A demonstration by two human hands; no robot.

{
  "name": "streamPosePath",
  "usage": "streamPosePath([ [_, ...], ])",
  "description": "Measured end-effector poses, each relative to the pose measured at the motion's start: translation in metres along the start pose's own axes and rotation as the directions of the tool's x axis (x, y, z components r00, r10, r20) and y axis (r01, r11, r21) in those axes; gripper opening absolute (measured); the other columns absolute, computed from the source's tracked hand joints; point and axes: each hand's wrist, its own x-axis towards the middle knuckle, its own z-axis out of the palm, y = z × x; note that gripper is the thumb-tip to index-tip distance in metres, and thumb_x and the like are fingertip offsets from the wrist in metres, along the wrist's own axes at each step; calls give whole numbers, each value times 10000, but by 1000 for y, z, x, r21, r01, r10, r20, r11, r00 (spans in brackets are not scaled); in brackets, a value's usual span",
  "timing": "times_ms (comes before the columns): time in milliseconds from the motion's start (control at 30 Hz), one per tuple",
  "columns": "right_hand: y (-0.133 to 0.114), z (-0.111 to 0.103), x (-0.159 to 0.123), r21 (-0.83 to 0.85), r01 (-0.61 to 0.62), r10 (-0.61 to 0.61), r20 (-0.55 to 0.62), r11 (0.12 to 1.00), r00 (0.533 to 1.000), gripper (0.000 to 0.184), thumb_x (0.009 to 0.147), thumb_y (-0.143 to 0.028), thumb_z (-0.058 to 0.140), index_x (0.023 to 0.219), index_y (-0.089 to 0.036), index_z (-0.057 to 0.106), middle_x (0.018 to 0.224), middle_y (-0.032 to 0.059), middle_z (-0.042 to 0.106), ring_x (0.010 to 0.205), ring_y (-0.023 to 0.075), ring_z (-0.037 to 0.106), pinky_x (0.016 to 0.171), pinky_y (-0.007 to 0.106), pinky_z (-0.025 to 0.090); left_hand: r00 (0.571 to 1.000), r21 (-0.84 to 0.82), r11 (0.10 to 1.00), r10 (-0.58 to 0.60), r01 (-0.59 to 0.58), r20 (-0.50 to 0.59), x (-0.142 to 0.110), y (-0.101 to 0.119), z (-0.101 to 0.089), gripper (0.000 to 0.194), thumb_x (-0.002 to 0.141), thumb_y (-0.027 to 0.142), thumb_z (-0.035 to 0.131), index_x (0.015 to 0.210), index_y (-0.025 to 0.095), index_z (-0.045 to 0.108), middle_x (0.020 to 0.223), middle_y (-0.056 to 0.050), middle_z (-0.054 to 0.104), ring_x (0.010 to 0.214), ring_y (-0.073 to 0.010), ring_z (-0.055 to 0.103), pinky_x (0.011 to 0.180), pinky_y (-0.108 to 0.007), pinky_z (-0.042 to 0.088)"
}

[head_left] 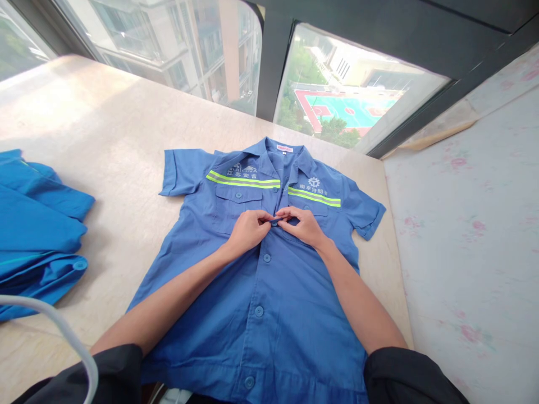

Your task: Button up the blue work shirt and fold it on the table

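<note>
A blue short-sleeved work shirt (210, 314) lies front side up, its collar pointing away from me. Yellow-green and grey stripes cross its chest. At mid-chest my left hand (251, 229) pinches the front edge of the shirt beside a button. My right hand (302, 224) meets it there, fingers closed on the same placket edge. Below the hands, a button (266, 258), another button (259, 311) and the hem button (249, 382) sit on the closed front. Above the hands the front falls open toward the collar. The fingertips partly cover the button between them.
The shirt rests on a pale stone-look ledge (105, 112) beneath windows (357, 90). More folded blue clothing (37, 219) lies at the left. A white cable (63, 325) curves through the lower left. A flowered wall (467, 241) borders the right side.
</note>
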Motion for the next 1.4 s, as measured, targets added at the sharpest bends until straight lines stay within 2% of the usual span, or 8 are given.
streamPosePath([
  [633, -3, 9, 4, -111, 79, -83, -32, 991, 996, 248, 869, -178, 538, 1094, -206, 637, 978, 55, 684, 777, 157, 610, 806, 327, 512, 995, -152, 986, -52, 64, 82, 8, -10, -5, 250, 725, 326, 629, 843, 135, 738, 786, -41, 729, 737, -169, 661, 604, -213, 474],
  [800, -8, 8, 3, -111, 97, -108, -98, 989, 989, 294, 866, -222, 588, 1159, -209, 599, 1242, 113, 567, 802, 145, 616, 748, 314, 538, 988, -256, 959, -93, 123, 127, 11, -14, -5, 251, 716, 324, 645, 837, 122, 732, 703, -33, 694, 625, -140, 619, 556, -212, 463],
  [867, -13, 4, 2, -87, 32, -47, -171, 996, 984, 337, 836, -268, 642, 1161, -203, 582, 1290, 125, 537, 783, 136, 619, 681, 292, 543, 982, -301, 939, -129, 166, 141, 11, -13, -4, 233, 704, 304, 660, 831, 119, 723, 665, -19, 674, 581, -123, 598, 541, -208, 457],
  [967, -24, -7, 3, 70, -230, 240, -253, 971, 937, 298, 804, -366, 676, 1017, -171, 603, 1019, 85, 653, 617, 106, 590, 495, 227, 490, 976, -353, 912, -176, 211, 129, 10, -8, -5, 208, 687, 271, 683, 825, 118, 710, 663, -9, 666, 579, -110, 591, 553, -206, 471],
  [1067, -35, -17, 3, 286, -545, 543, 96, 788, 834, 309, 795, -439, 665, 864, -139, 640, 701, 33, 658, 440, 82, 524, 333, 178, 372, 969, -398, 883, -219, 248, 117, 9, -3, -6, 193, 672, 249, 706, 814, 118, 696, 656, -2, 659, 579, -104, 587, 558, -209, 483],
  [1133, -39, -18, 3, 334, -663, 574, 334, 670, 748, 325, 763, -434, 700, 846, -122, 668, 695, 48, 685, 417, 80, 538, 300, 163, 360, 967, -419, 872, -229, 254, 109, 9, -1, -7, 189, 669, 245, 716, 806, 118, 688, 652, 0, 657, 579, -102, 585, 553, -206, 484],
  [1200, -40, -15, 4, 366, -700, 582, 389, 613, 714, 315, 735, -409, 740, 830, -115, 679, 728, 64, 710, 427, 81, 566, 304, 156, 392, 969, -432, 867, -224, 247, 103, 8, -1, -7, 191, 671, 249, 720, 805, 118, 685, 660, -3, 662, 585, -102, 589, 552, -203, 484],
  [1400, -36, -5, 5, 445, -705, 620, 346, 553, 705, 260, 716, -354, 783, 784, -122, 689, 791, 92, 743, 444, 80, 596, 317, 140, 419, 978, -406, 890, -174, 206, 113, 9, -4, -5, 212, 688, 269, 718, 832, 116, 693, 682, -15, 679, 569, -97, 583, 541, -201, 472],
])
